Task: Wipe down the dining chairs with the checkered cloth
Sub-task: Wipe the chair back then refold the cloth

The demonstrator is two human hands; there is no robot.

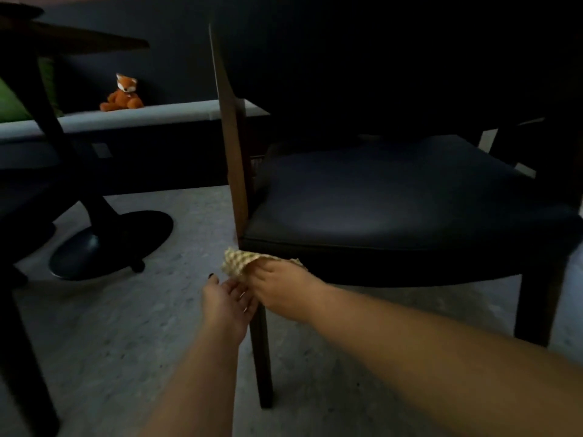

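Pretty dim shot, so take this with a grain of salt. Nearest the camera, two forearms reach forward and the hands meet at the front left corner of the chair (394, 197). The right hand (284, 291) has the cloth (243, 261) bunched under its fingers, pressed up against the corner where the seat frame joins the front leg (262, 357). The left hand (225, 302) sits just beside it, touching it, palm up with fingers relaxed and gripping nothing. So the cloth is already on the wood, right hand nearer to it, and the leg's long axis runs straight down from there toward the floor (126, 342). My guess is the next stroke goes down that leg or sideways along the front rail. One cloth, and only one chair I can make out clearly. Further back on the left there's a table (79, 42) on a round pedestal base, and behind it a pale bench (157, 116) with one orange plush fox (123, 93) sitting on it.
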